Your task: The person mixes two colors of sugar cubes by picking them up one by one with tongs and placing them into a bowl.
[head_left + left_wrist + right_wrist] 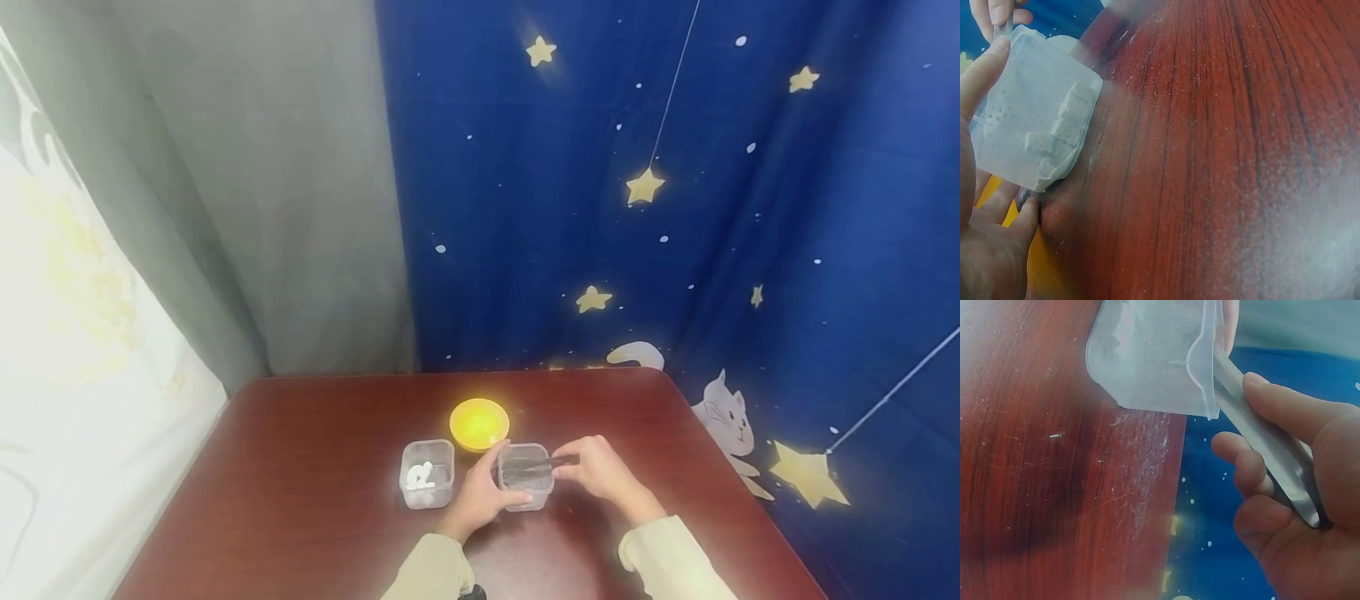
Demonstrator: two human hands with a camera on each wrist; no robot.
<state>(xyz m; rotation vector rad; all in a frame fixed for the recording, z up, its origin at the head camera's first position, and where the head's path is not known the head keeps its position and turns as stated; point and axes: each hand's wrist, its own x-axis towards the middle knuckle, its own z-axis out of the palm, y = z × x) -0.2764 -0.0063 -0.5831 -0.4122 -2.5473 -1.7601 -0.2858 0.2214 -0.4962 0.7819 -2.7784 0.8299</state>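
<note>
My left hand [480, 493] grips a clear plastic container [529, 454] on the table, with the thumb at its near side and the fingers around its left and far side. Greyish-white chunks [1072, 115] show through its wall in the left wrist view. At the right of this container, my right hand [600, 468] pinches metal tongs [1266, 444] between thumb and fingers. Their arms reach over the rim into the container. Whether the tips hold a chunk cannot be made out.
Left of my left hand stands a second clear container [444, 451] with white pieces [420, 476] inside. A yellow bowl [478, 423] sits behind, between the two containers. All stand on a reddish-brown wooden table [322, 483]. Beyond its far edge hang grey and blue star-patterned curtains [517, 208].
</note>
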